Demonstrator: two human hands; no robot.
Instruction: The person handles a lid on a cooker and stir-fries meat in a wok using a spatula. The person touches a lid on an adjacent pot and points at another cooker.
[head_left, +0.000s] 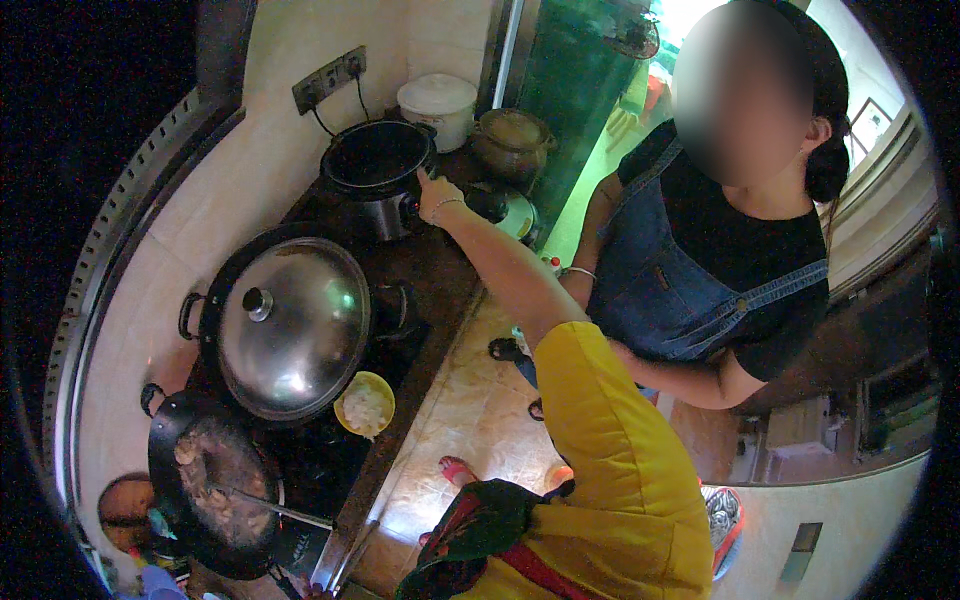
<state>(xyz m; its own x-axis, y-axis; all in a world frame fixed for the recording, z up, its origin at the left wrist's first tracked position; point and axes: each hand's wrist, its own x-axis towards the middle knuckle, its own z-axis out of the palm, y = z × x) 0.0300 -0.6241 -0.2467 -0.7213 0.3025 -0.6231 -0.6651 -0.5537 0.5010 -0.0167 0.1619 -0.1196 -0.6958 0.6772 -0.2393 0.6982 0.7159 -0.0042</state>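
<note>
My right hand (441, 198), at the end of a yellow sleeve, reaches out to the front rim of an electric cooker (381, 216). One finger points at the rim; whether it touches is unclear. I see nothing held in this hand. The cooker's black inner pot (375, 154) is uncovered and looks dark inside. My left hand is out of view. Before me, a black wok (169, 439) holds browned pieces of food (232, 517), with a metal-handled utensil (277, 506) resting in it. Behind it stands a larger wok under a domed metal lid (300, 330).
A yellow bowl of white food (365, 405) sits near the counter edge (420, 390). A white lidded container (437, 105) and a brown lidded pot (511, 142) stand beyond the cooker. Cords run to a wall socket (330, 79). Another person (697, 262) in denim overalls stands close on the right.
</note>
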